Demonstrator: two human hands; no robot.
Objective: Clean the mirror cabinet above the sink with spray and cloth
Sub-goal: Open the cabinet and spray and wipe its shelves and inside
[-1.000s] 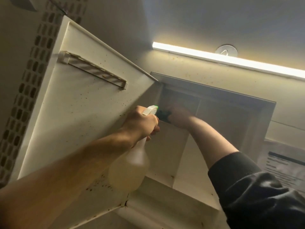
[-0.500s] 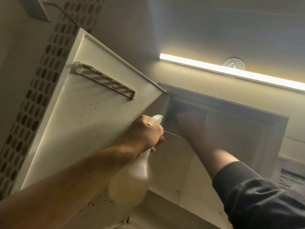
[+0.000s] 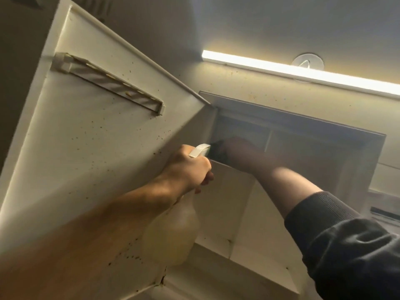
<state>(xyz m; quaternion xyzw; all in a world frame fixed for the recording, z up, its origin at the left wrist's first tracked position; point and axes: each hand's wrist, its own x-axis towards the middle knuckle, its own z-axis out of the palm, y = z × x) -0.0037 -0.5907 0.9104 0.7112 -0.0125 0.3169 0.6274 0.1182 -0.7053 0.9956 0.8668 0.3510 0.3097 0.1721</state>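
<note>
1. Wiping the upper-left compartment of the open mirror cabinet [image 3: 303,135], above the shelf, with a dark cloth [image 3: 217,149] under the right hand [image 3: 240,149].
2. Right hand blurred in shadow: pressing flat or gripping the cloth, cannot tell.
3. Left hand [image 3: 187,167] wrapped round the neck of the spray bottle [image 3: 173,230], held up beside the speckled door [image 3: 97,148].
4. Best worked into the back corners with overlapping strokes, nozzle kept off the sleeve [image 3: 346,245].
5. Paper notice [image 3: 387,211] at right: print too blurred to read. No brand legible on the bottle.
</note>
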